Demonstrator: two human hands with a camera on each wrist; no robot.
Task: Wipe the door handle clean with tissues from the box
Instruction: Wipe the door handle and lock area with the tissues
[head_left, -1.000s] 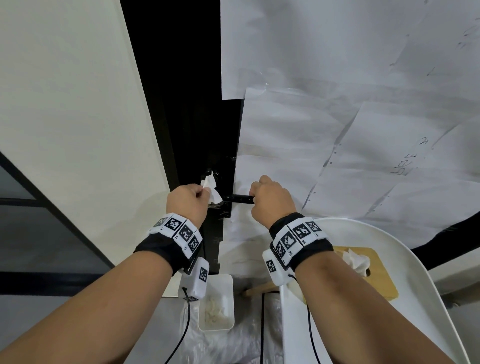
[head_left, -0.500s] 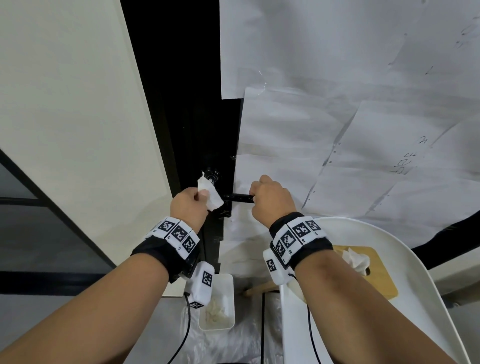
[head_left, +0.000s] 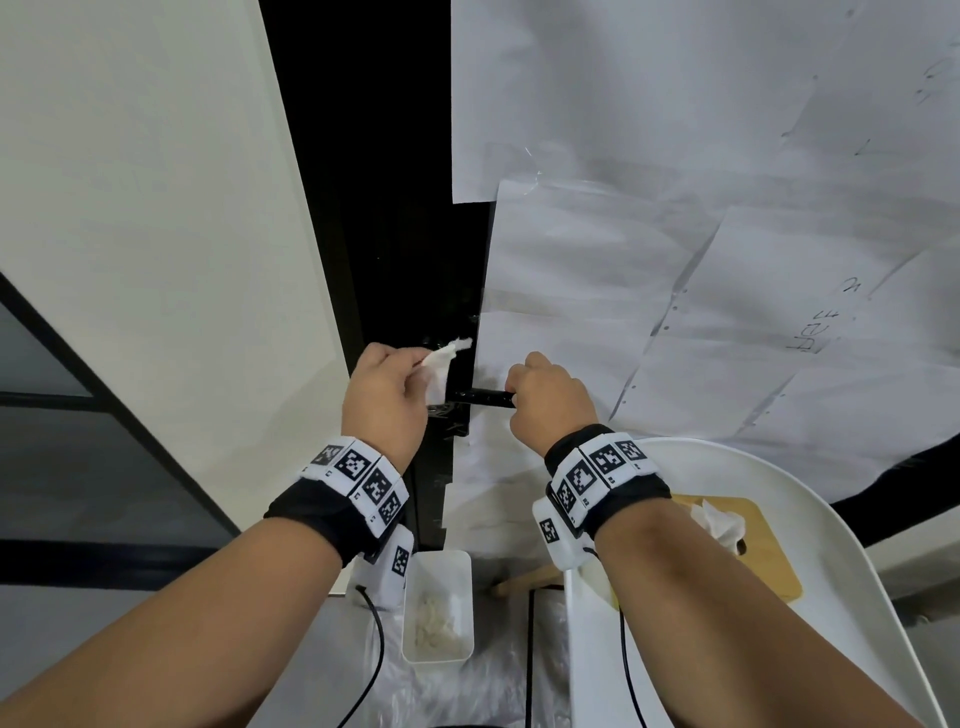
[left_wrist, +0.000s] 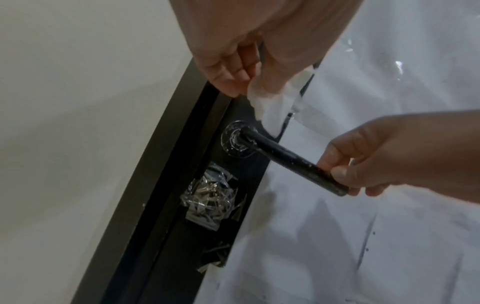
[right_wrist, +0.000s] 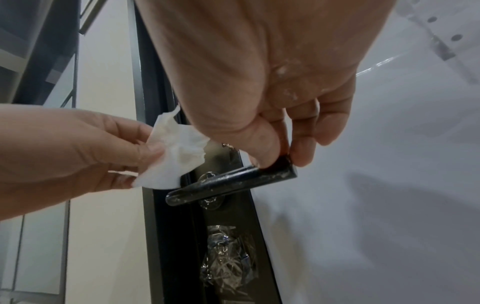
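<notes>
Handle (head_left: 480, 397): black lever, mid-frame in head view, horizontal on the black door edge (head_left: 395, 218). White specks along its length in both wrist views (left_wrist: 285, 156) (right_wrist: 228, 182). Round base plate (left_wrist: 235, 142) also speckled.

Right hand (head_left: 550, 402): thumb and fingers (right_wrist: 301, 152) pinch the free end of the handle; remaining fingers loosely curled. White flecks on the palm in right wrist view.

Left hand (head_left: 384, 400): just left of the handle, fingers (right_wrist: 130, 131) pinching a crumpled white tissue (head_left: 441, 371). Tissue (right_wrist: 174, 156) hangs just above and beside the base end of the handle; in the left wrist view its lower edge (left_wrist: 270, 109) sits just above the base plate; contact can't be judged.

Below the handle: lock area covered in crinkled clear tape (right_wrist: 226, 265).

Door face to the right of the handle is covered with white paper sheets (head_left: 675, 260), taped, some handwriting at right edge of frame.

Lower right of head view: white chair (head_left: 841, 545) carrying a wood-topped tissue box (head_left: 763, 561), a tissue (head_left: 719, 522) sticking up out of its slot. Lower centre: white bin (head_left: 439, 608) on the floor with used tissues inside, clear plastic sheet (head_left: 457, 691) under it.

Left of frame: off-white wall panel (head_left: 145, 234), dark frame strips below it.
</notes>
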